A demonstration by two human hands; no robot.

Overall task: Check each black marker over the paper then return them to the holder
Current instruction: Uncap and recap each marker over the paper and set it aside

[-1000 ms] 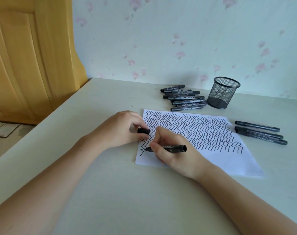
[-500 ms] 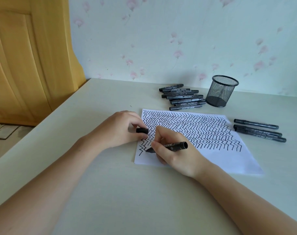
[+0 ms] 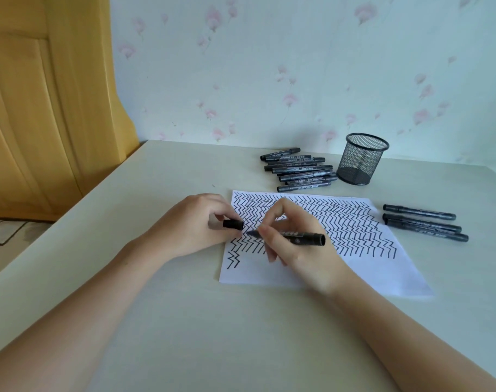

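Observation:
My right hand (image 3: pixel 295 244) grips an uncapped black marker (image 3: pixel 300 237), lying almost level above the white paper (image 3: pixel 382 267), its tip pointing left. My left hand (image 3: pixel 196 224) pinches the marker's black cap (image 3: pixel 233 224) just left of that tip, a small gap between them. The paper is covered with rows of black zigzag lines. A pile of several black markers (image 3: pixel 297 171) lies behind the paper. The black mesh holder (image 3: pixel 361 158) stands to the right of the pile and looks empty. Three more black markers (image 3: pixel 423 225) lie right of the paper.
The pale table (image 3: pixel 241 335) meets a flowered wall (image 3: pixel 297 66) at the back. A wooden door (image 3: pixel 43 108) stands beyond the table's left edge.
My right hand has lifted the marker's tip off the lower left of the paper and brought it up toward the cap in my left hand. A short fresh zigzag now shows at the paper's lower left.

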